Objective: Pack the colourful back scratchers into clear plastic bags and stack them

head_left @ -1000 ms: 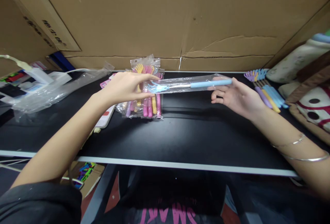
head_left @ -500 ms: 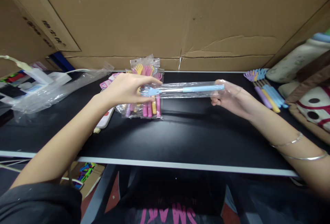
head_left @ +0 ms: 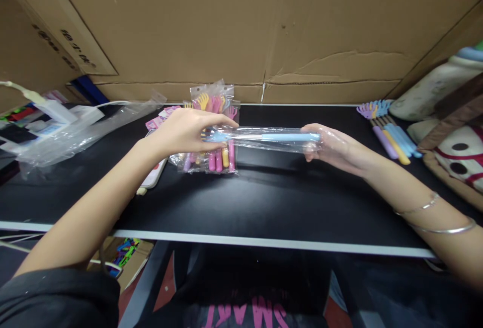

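A light blue back scratcher (head_left: 290, 137) lies level inside a clear plastic sleeve, held above the black desk. My left hand (head_left: 181, 129) pinches the clawed head end through the plastic, thumb and fingers around it. My right hand (head_left: 332, 149) is closed at the handle end, with clear film stretched over its fingers. Behind and below my left hand, several bagged back scratchers (head_left: 219, 159) in pink, yellow and purple lie in a pile. Over at the right, several unbagged back scratchers (head_left: 390, 134) in purple, yellow and blue rest side by side.
Clear plastic bags (head_left: 86, 134) and a white power strip (head_left: 56, 111) occupy the desk's left. A white phone-like object (head_left: 154, 174) sits partly under my left hand. A bottle (head_left: 433, 86) and a brown bag (head_left: 449, 137) stand at right. A cardboard wall (head_left: 241, 26) closes the back.
My right hand has shifted slightly left and down, and the handle end of the back scratcher has moved with it. My left hand has stayed almost in place.
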Available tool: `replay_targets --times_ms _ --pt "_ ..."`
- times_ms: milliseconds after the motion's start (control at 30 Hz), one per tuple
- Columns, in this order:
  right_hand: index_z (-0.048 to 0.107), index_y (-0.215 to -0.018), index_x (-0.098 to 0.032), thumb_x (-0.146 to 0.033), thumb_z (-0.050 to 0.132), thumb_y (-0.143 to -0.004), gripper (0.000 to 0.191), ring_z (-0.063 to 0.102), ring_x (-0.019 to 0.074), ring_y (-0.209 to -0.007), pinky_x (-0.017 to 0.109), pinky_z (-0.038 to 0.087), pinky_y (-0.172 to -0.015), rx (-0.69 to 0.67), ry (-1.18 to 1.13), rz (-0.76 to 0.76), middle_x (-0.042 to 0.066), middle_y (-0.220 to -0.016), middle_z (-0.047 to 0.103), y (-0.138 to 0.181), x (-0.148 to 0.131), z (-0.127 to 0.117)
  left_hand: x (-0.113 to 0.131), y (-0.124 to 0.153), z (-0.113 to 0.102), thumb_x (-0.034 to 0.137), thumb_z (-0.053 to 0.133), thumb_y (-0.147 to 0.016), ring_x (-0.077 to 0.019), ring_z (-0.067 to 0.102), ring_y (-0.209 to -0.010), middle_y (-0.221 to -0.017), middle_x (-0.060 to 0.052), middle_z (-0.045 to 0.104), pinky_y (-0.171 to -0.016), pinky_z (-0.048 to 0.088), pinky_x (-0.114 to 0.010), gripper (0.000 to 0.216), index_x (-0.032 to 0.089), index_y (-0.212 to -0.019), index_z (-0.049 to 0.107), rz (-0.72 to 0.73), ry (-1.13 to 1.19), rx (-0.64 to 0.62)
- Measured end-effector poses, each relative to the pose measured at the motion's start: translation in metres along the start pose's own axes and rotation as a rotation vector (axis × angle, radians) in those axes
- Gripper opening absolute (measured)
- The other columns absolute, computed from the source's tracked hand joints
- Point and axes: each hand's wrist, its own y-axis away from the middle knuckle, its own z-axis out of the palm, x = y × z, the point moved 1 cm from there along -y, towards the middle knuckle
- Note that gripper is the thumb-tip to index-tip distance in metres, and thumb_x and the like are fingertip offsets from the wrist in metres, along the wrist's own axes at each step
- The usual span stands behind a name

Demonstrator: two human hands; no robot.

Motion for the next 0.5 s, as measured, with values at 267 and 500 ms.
replay_targets --times_ms 267,500 --pt "0.067 -0.115 -0.025 -0.055 0.070 -0.082 0.044 0.067 0.0185 -0.081 0.035 0.056 -0.078 -0.028 0.016 -0.010 0.005 -0.097 0.072 -0.0010 0.0033 0.0032 0.0037 -0.0012 -0.0005 0.054 0.060 -0.086 -0.0199 0.069 -0.097 -0.118 0.001 0.072 -0.077 0.044 -0.025 0.048 0.030 -0.127 0.063 -0.006 0.006 -0.020" --pt "0.068 -0.114 -0.026 -0.052 0.070 -0.082 0.041 0.066 0.0171 -0.084 0.031 0.055 -0.076 0.032 0.012 -0.053 0.004 -0.099 0.073 -0.0002 0.0018 -0.0014 0.0001 -0.0007 0.0030 0.066 0.051 -0.088 -0.0177 0.066 -0.075 -0.094 0.000 0.074 -0.068 0.037 -0.024 0.055 0.030 -0.129 0.062 -0.017 0.047 -0.071"
